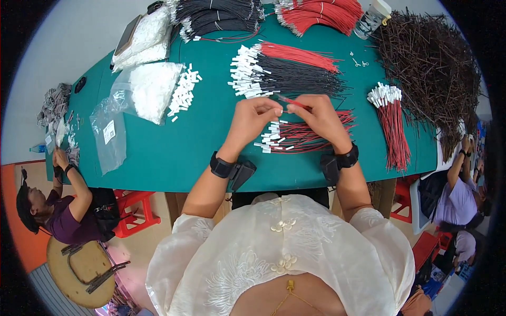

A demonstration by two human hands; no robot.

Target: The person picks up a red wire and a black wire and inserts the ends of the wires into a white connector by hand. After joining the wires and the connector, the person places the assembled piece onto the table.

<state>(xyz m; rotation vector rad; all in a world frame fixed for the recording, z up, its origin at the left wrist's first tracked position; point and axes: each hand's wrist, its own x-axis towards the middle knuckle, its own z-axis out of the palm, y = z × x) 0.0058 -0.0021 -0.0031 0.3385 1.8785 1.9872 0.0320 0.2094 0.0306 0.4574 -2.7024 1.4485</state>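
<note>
My left hand (252, 120) and my right hand (322, 117) meet over the middle of the table, fingertips close together. Between the right thumb and fingers runs a red wire (296, 103). The left thumb and forefinger are pinched beside a small white piece; what they grip is mostly hidden. Just below the hands lies a loose bunch of red and black wires with white connectors (270, 138). Beyond them is a spread of black wires (305, 79) with white connectors, and red wires (300, 54) along its far edge. Both wrists wear black straps with a dark box.
Left on the green table (211, 142) are loose white connectors (184, 90) and a clear bag of white parts (153, 92). Right lie a red wire bundle (392, 129) and a brown heap of strands (429, 66). Coiled bundles (219, 18) and a cup (372, 20) stand far back. People work at both sides.
</note>
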